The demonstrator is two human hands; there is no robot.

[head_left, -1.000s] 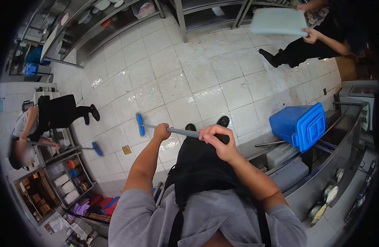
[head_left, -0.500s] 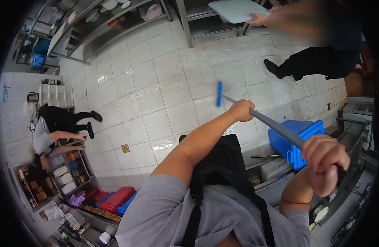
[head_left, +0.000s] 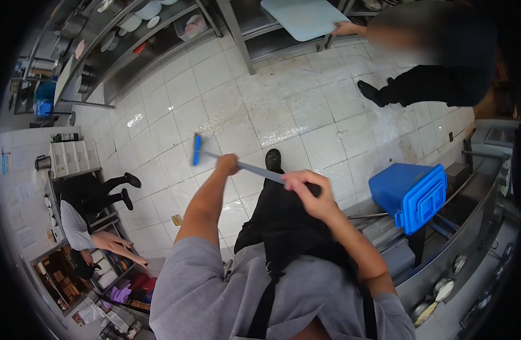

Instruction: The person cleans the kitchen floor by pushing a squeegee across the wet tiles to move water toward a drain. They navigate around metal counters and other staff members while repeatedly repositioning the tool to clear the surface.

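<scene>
My left hand (head_left: 227, 164) grips the grey handle (head_left: 259, 170) of a floor brush partway along its length. My right hand (head_left: 303, 190) holds the same handle near its upper end, close to my chest. The blue brush head (head_left: 196, 149) rests on the wet white tiled floor (head_left: 283, 107) ahead and to the left of my black shoe (head_left: 273, 160). I wear a grey shirt and a black apron.
A blue lidded bin (head_left: 410, 192) lies tipped at my right by a steel counter (head_left: 470, 226). One person (head_left: 436, 62) at the top right holds a pale board (head_left: 303, 17). Another person (head_left: 88, 218) bends at low shelves on the left. Steel racks (head_left: 136, 39) line the far wall.
The brush head has swung from the floor's right-centre back to the left and nearer me. My right hand has come in from the right toward my chest. The person on the left has bent lower.
</scene>
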